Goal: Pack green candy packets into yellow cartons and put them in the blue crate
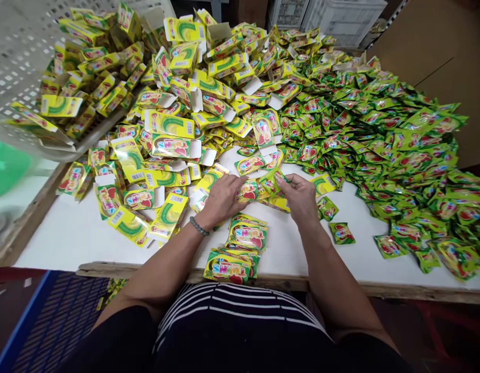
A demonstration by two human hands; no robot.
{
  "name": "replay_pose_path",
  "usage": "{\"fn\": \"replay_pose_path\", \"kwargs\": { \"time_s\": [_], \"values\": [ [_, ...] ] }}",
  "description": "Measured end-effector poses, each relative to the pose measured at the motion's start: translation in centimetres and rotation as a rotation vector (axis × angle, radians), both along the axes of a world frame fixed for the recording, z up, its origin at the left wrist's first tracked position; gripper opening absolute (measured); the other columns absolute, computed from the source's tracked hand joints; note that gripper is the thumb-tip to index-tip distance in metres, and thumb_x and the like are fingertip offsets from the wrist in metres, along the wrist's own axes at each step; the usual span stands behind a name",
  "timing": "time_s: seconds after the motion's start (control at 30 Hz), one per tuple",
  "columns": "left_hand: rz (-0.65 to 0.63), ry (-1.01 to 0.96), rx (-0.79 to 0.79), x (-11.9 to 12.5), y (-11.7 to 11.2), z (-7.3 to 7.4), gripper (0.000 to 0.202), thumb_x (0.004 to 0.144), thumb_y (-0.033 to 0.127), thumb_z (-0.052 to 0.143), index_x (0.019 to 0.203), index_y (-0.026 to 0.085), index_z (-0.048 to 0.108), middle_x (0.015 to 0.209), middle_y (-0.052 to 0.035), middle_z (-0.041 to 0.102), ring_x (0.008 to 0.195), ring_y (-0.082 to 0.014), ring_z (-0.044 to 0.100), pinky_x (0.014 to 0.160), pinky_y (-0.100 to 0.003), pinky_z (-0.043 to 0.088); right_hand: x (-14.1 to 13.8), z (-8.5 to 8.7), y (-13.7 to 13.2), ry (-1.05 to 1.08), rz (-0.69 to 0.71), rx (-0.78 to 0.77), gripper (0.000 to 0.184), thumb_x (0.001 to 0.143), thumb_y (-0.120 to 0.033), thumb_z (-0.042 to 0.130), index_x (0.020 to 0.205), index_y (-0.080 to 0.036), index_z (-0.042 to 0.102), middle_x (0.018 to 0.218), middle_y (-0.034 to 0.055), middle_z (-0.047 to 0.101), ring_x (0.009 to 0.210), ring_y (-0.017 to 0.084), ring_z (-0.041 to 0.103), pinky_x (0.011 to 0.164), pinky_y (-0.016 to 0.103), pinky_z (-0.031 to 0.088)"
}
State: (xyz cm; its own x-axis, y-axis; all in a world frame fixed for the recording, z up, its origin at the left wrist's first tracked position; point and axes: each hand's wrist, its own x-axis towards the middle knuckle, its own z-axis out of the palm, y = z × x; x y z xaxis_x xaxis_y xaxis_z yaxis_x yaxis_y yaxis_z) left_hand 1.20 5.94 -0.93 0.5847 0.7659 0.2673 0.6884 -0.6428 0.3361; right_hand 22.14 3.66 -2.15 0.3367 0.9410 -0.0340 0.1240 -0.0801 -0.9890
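Observation:
My left hand (221,199), with a bead bracelet on the wrist, is curled around a small yellow-green carton (248,190) lying on the white table (69,233). My right hand (298,196) pinches a green candy sachet (277,181) at the carton's open end. Just in front of my hands, near the table's front edge, lie a few filled cartons (245,235) and another closed carton (226,267).
A heap of empty open cartons (173,124) covers the left and middle of the table. A big pile of green sachets (399,150) fills the right. A white perforated crate (26,67) holds more cartons at the far left. Loose sachets (342,233) lie near my right forearm.

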Motion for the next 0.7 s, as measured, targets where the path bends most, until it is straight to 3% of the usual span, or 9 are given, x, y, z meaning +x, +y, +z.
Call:
{"fn": "replay_pose_path", "kwargs": {
  "time_s": [0.2,0.3,0.43,0.57,0.7],
  "values": [
    [0.089,-0.058,-0.058,0.4,-0.3,0.0,0.057,0.077,0.040,0.070,0.125,0.011,0.058,0.101,-0.0119,0.066,0.097,-0.0272,0.060,0.087,-0.039,0.047,-3.1,-0.4,-0.5,-0.234,-0.214,0.246,0.025,0.077,-0.043,0.067,0.069,-0.020,0.066,0.082,0.0036,0.062,0.077,0.017,0.059,0.072,0.032,0.050],
    [0.184,-0.108,-0.105,0.2,-0.3,0.0,0.059,0.073,0.042,0.075,0.122,0.014,0.061,0.104,-0.0109,0.067,0.100,-0.0279,0.060,0.089,-0.038,0.047,-3.6,-0.7,-0.9,-0.223,-0.131,0.231,0.025,0.077,-0.043,0.068,0.067,-0.021,0.065,0.084,0.0044,0.062,0.080,0.018,0.060,0.075,0.034,0.050],
    [0.154,-0.187,-0.168,0.0,-0.2,0.5,0.063,0.072,0.046,0.076,0.124,0.014,0.062,0.107,-0.0124,0.068,0.102,-0.0292,0.061,0.089,-0.040,0.048,-3.2,-1.0,-0.9,0.029,0.022,0.144,0.024,0.074,-0.044,0.071,0.075,-0.022,0.063,0.080,0.0012,0.066,0.074,0.017,0.062,0.071,0.033,0.053],
    [0.174,-0.395,-0.362,0.1,0.1,0.6,0.057,0.071,0.048,0.077,0.117,0.017,0.067,0.114,-0.0110,0.070,0.103,-0.0280,0.064,0.089,-0.038,0.048,-2.4,-0.7,-0.5,0.190,0.082,0.126,0.031,0.067,-0.041,0.077,0.088,-0.024,0.062,0.082,-0.0013,0.069,0.077,0.016,0.065,0.075,0.033,0.055],
    [0.265,-0.585,-0.599,0.3,0.2,0.0,0.050,0.064,0.049,0.081,0.099,0.015,0.072,0.099,-0.0086,0.073,0.089,-0.0244,0.066,0.076,-0.032,0.049,-1.5,-0.1,-0.5,0.012,0.078,0.085,0.030,0.069,-0.044,0.074,0.090,-0.023,0.067,0.085,0.0014,0.069,0.082,0.019,0.064,0.081,0.037,0.053]
  ]
}}
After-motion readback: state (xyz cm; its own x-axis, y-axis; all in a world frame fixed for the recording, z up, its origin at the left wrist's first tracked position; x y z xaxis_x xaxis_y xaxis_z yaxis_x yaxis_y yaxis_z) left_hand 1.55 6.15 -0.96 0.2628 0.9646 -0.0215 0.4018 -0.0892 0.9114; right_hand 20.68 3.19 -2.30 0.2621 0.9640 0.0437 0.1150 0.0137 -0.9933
